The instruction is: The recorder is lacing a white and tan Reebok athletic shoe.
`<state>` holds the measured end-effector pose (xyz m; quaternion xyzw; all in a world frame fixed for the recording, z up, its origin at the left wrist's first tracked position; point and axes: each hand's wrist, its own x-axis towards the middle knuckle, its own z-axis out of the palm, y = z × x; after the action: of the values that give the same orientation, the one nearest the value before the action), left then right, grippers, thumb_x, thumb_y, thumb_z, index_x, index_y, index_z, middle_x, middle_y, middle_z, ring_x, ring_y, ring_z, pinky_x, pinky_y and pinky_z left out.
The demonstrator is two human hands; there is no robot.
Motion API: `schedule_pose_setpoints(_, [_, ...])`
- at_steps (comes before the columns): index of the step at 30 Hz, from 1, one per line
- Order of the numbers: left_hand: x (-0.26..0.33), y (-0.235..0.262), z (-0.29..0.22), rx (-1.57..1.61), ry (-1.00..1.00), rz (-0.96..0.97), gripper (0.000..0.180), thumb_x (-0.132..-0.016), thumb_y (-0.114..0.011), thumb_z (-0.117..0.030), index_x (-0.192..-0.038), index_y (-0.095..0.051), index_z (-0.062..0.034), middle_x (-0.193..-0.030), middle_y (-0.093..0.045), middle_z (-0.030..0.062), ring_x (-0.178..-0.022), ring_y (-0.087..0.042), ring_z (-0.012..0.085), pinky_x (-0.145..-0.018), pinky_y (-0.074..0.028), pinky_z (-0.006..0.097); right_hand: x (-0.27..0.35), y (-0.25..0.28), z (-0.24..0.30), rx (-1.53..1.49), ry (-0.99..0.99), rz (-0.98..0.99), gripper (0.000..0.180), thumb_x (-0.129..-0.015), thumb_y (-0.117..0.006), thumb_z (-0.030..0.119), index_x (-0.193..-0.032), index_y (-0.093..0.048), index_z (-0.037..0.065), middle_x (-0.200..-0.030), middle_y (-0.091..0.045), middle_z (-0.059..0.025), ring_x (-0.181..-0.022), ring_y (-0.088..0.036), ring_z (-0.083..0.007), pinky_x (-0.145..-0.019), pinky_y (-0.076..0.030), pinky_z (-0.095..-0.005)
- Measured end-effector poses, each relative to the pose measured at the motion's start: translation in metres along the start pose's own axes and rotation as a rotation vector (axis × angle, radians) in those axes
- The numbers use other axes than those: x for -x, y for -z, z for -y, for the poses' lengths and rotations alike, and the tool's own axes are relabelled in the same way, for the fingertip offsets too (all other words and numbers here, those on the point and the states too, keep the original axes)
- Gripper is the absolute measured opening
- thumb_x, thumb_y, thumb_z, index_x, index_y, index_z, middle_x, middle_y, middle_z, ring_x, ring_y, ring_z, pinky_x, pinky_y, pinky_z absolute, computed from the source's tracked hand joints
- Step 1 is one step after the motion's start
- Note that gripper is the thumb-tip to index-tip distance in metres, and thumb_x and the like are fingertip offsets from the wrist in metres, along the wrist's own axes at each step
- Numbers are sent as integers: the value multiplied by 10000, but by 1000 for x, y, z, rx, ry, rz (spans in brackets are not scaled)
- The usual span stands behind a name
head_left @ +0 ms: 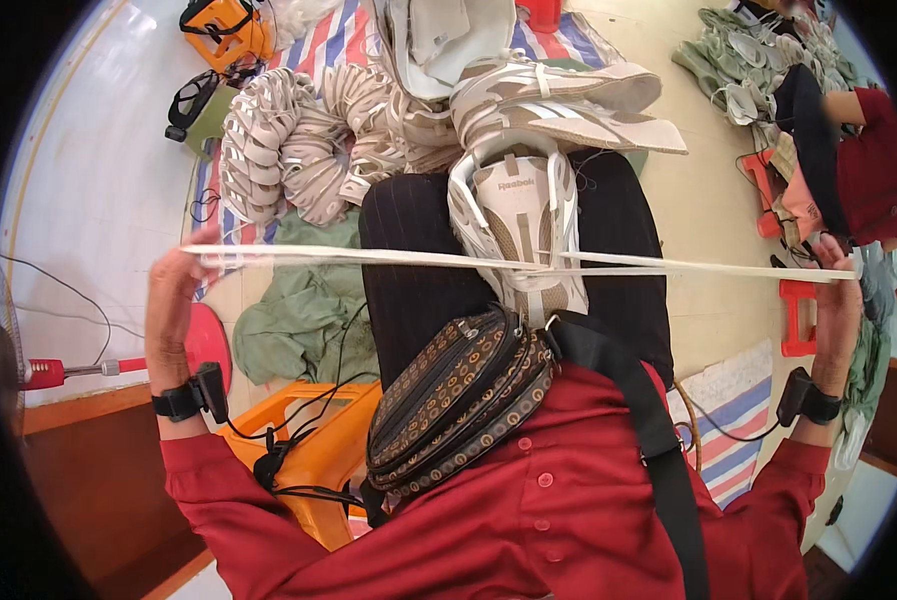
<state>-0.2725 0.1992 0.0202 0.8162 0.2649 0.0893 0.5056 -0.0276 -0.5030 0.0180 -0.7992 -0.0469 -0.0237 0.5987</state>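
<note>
A beige and white shoe upper [520,205] lies on my lap, its tongue showing between the eyelet rows. From its lower eyelets a cream shoelace [398,257] runs out to both sides, pulled almost straight. Far out on the left, my left hand [173,300] is closed on one end of the lace. At the far right, my right hand [840,295] grips the other end. Both hands are raised wide apart from the shoe. Some fingers of each hand are slightly blurred.
Rows of similar shoe uppers [258,145] lie on a striped sheet ahead, with more uppers [568,100] just beyond my knees. A patterned waist bag [458,400] sits against my body. Orange stool [308,420] at left; another person in red [873,165] at far right.
</note>
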Motion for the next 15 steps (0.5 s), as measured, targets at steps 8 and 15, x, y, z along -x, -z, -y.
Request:
schedule_pose_setpoints(8, [6, 0, -43, 609, -264, 245, 270, -1014, -473, -285, -821, -452, -98, -549, -345, -53, -438, -341, 57, -527, -416, 241, 19, -33, 51, -370, 94, 151, 338, -1058, -337, 329, -799, -362, 113, -591, -298, 34, -445, -323, -53, -371, -266, -190])
schedule_pose_setpoints(15, [10, 31, 8, -530, -239, -191, 330, -982, -495, -272, -733, -557, -64, -601, -377, -23, -578, -339, 43, -499, -273, 237, -18, 39, -21, 835, 308, 55, 297, -1032, -407, 280, -976, -518, 10, -728, -523, -67, -673, -505, -179, -635, -420, -300])
